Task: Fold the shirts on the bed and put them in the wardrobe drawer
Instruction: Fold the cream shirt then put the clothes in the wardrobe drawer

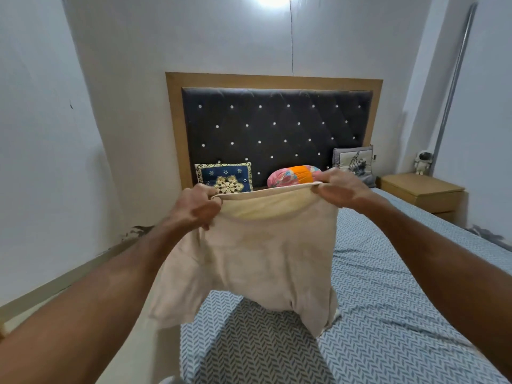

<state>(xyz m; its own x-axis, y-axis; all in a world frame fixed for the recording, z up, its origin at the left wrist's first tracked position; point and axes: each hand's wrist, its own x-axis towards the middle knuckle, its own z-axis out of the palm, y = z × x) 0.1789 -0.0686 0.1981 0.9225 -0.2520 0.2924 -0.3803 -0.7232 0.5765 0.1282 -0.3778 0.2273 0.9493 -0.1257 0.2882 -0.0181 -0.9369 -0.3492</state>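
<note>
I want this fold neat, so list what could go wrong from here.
1. The beige shirt hangs in the air, gripped by the left hand and right hand; laid down carelessly, its sleeves may bunch.
2. It hangs near the edge of the bed, so part might land off the mattress.

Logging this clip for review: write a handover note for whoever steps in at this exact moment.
Left hand and right hand each grip a top corner of the beige shirt, held up above the bed, its lower edge hanging free.
Done: shirt picked up and spread.
Left: fold it, then put it in the wardrobe drawer, which is out of view. No other shirts visible.
</note>
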